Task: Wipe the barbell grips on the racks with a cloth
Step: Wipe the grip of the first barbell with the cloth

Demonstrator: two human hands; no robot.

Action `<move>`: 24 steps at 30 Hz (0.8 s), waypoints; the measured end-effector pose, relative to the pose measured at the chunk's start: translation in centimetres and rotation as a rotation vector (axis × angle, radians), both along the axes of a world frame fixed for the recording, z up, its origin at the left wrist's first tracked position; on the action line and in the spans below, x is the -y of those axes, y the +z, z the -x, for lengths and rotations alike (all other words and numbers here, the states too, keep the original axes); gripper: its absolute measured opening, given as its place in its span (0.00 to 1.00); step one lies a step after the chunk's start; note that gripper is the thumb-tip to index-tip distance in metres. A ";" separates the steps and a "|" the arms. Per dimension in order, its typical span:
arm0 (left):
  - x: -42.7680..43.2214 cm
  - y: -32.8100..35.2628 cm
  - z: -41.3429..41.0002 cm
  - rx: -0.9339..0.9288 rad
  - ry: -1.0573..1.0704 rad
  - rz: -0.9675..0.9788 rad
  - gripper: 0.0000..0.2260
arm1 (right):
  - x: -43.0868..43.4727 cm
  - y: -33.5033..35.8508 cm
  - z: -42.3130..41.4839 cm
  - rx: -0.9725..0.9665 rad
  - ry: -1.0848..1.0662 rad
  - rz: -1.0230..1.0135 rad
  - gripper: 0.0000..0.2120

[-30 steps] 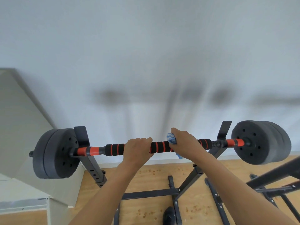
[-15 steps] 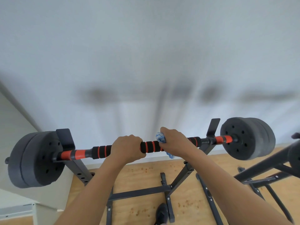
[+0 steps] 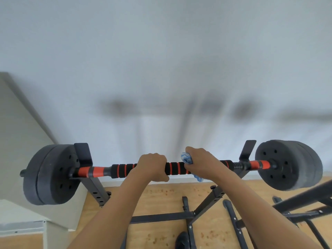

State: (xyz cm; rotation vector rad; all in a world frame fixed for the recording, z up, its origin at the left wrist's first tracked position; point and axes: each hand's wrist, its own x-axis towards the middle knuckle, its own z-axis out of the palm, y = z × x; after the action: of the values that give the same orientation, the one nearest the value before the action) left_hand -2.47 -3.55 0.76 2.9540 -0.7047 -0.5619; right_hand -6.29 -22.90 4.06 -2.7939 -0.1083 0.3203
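Observation:
A barbell with a black and orange foam grip lies across a black rack, with dark weight plates at the left end and the right end. My left hand is wrapped over the grip near its middle. My right hand holds a blue and white cloth wrapped round the bar just right of the middle. Part of the cloth hangs below the bar.
A white wall stands close behind the rack. The rack's legs and cross brace spread over the wooden floor. More black bars cross at the lower right. A pale cabinet is at the left.
The view has shifted, so the barbell sits further right in frame than half a second ago. Both hands keep the same hold on the bar and the cloth.

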 end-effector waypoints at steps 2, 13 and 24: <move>0.4 0.1 -0.2 -0.013 0.001 0.010 0.04 | 0.1 0.0 -0.4 -0.013 -0.007 -0.007 0.10; 1.0 -3.8 3.7 0.605 0.019 0.100 0.17 | 0.5 -0.1 -0.9 -0.016 -0.028 -0.044 0.10; 0.0 -1.3 0.5 0.166 -0.006 0.055 0.03 | 0.7 -0.5 -0.9 -0.019 -0.053 -0.067 0.07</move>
State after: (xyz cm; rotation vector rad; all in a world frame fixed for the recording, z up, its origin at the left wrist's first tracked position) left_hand -3.00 -3.52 -0.56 2.9722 -0.7303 -0.2942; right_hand -5.43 -23.55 3.58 -2.7217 -0.0391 0.3239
